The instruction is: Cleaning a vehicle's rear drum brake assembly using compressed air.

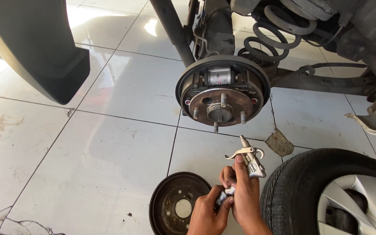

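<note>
Right hand (pixel 245 191) gripping air gun (pixel 250 159), lower centre; left hand (pixel 207 213) pinching its hose fitting (pixel 223 196). A loose fitting could pop off; dust from hub (pixel 221 93) could hit my eyes.

two hands (pixel 233 202), one air gun (pixel 248 157), one drum (pixel 177 204), one wheel (pixel 336 191)

Bright daylight glares off the glossy floor tiles (pixel 122 87) at far left; the picture is sharp, with soft shadows under the car.
</note>
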